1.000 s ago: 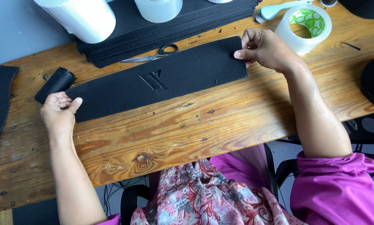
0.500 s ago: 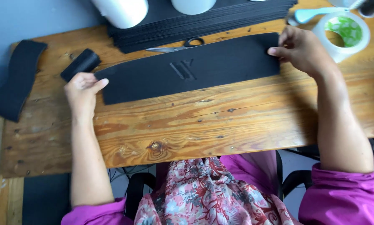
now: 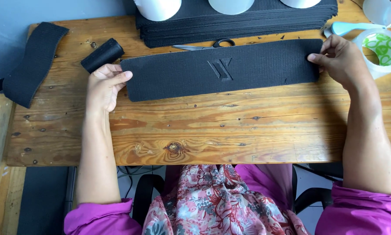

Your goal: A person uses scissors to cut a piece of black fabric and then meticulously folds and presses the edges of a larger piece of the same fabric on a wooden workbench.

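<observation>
A long black foam strip (image 3: 221,69) lies flat on the wooden table (image 3: 204,130), its long axis running nearly from nine o'clock to three o'clock, with the three o'clock end tipped slightly up toward the far edge. A raised angular mark sits at about its middle.

The left hand (image 3: 104,89) rests at the strip's nine o'clock end, fingers stretched out and loosely together, fingertips touching the strip's edge. It is flat and open, clenched on nothing. The right hand (image 3: 341,61) is at the three o'clock end, thumb and fingers curled over that short edge, pinching or pressing the strip's corner; whether the fingers pass under the foam I cannot tell.

At eleven o'clock from the left hand, just beside the strip's corner, lies a small black roll (image 3: 102,55), tilted. Farther toward nine o'clock a curved black band (image 3: 34,63) hangs over the table's edge. At twelve o'clock from the strip stands a stack of black sheets (image 3: 247,24), with white cylinders (image 3: 158,8) on top of it, and scissors (image 3: 206,45) lie between the stack and the strip, their black handle near the stack. At one to two o'clock of the right hand sits a roll of clear tape (image 3: 384,48) with a green patterned core, and a pale blue handle (image 3: 350,28) lies just beyond the fingers.
</observation>
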